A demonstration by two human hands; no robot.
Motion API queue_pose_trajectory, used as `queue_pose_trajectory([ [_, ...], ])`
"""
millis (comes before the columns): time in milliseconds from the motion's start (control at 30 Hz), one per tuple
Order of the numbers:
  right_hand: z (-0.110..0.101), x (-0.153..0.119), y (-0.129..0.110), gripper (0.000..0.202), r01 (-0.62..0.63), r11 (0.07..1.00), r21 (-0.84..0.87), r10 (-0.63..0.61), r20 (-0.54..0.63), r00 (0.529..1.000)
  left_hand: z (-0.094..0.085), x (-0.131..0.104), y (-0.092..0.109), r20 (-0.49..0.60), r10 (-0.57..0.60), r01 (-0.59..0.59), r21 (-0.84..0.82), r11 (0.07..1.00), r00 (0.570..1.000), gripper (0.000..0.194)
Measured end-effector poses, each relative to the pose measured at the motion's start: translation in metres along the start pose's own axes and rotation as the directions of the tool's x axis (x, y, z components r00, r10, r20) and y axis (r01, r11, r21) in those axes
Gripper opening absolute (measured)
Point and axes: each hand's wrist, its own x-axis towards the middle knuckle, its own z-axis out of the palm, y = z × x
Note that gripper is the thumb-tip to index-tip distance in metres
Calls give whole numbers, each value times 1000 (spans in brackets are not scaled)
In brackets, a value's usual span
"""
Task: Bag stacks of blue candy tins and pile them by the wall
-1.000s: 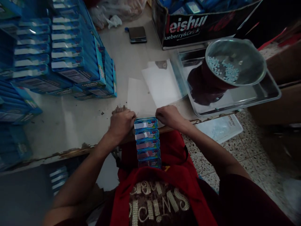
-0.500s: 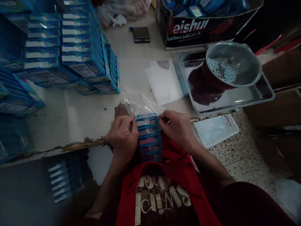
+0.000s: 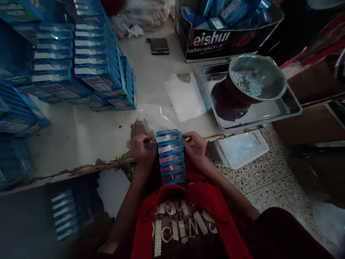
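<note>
At the near edge of the pale, chipped worktop [image 3: 94, 133], a row of flat blue candy packs [image 3: 171, 157] lies between the hands, its lower end against a red garment [image 3: 145, 216]; loose, clear plastic film [image 3: 161, 112] spreads from its upper end toward 12 o'clock. At the row's upper left, around 9 to 10 o'clock, the left hand [image 3: 145, 148] has its fingers curled together, pinching the film; at 2 o'clock, the right hand [image 3: 194, 145] pinches the film too, fingertips beside the top pack. Farther out, white paper sheets [image 3: 185, 99] lie toward 12 to 1 o'clock; a small dark scale [image 3: 159, 46] sits at 12; a black printed carton [image 3: 215, 45] of blue packs is at 1; a round metal bowl [image 3: 272, 81] holding pale blue pellets [image 3: 253, 87] stands over a clear plastic tray [image 3: 277, 115] at 2; tall stacks of blue candy boxes [image 3: 97, 79] stand toward 10 and 11.
</note>
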Motion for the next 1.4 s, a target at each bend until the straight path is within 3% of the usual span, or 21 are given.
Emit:
queue_pose_trajectory([
  [200,-4,-5,0,17,85,996,26,-85,14,996,-4,-3,5,139,83,-72,-87,994,987,22],
  [300,-3,-7,2,16,144,990,2,-144,6,990,-4,-13,0,126,99,-87,-93,992,987,23],
  [433,-1,-5,2,13,342,940,8,-340,-83,937,-1,-17,-6,71,136,-137,11,990,988,16],
  [533,-4,-6,-1,17,367,930,20,-364,-72,929,-3,-12,-10,27,184,-185,79,979,983,13],
  [600,-7,-9,-1,19,357,934,28,-355,-48,933,-8,-8,-12,107,262,-273,97,957,959,14],
  [700,-11,-16,3,19,361,932,15,-361,-17,932,-18,-5,-15,261,412,-450,105,887,873,21],
  [767,-15,-21,5,20,367,930,1,-367,-8,930,-23,-6,-14,315,469,-521,102,847,825,26],
  [833,-20,-28,6,21,405,914,-1,-405,-31,914,-25,-11,-12,322,498,-548,85,832,806,28],
  [967,-34,-45,13,24,524,852,7,-521,-93,849,-25,-30,-5,270,526,-556,46,830,807,24],
  [1033,-39,-53,19,24,538,843,-2,-535,-94,839,-20,-41,-2,280,509,-539,38,841,814,23],
  [1133,-37,-58,30,22,483,876,-1,-482,-80,873,-8,-53,0,297,448,-482,50,875,843,24],
  [1300,-15,-50,36,11,230,972,55,-225,-91,970,4,-61,1,224,272,-303,118,946,936,21],
  [1400,0,-46,38,9,154,988,30,-151,-79,985,2,-59,-1,206,256,-293,173,940,944,20],
])
